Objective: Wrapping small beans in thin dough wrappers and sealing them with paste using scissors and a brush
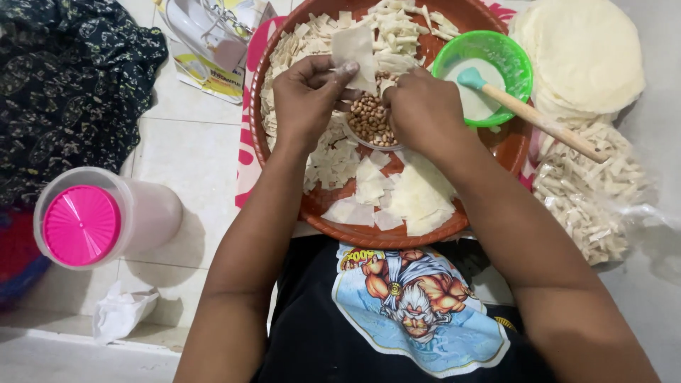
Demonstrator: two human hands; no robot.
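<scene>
Pinching a small, pale square dough wrapper (355,48) between left hand (306,99) and right hand (424,108), fingers closed on it, above small bowl of brown peanuts (370,120), twelve o'clock on round brown tray (369,234); keeping edges aligned, presumably, while folding.

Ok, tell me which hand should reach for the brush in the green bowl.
Right. The right hand sits beside the green bowl, close to the brush; the left hand pinches the dough square, farther from the bowl.
</scene>
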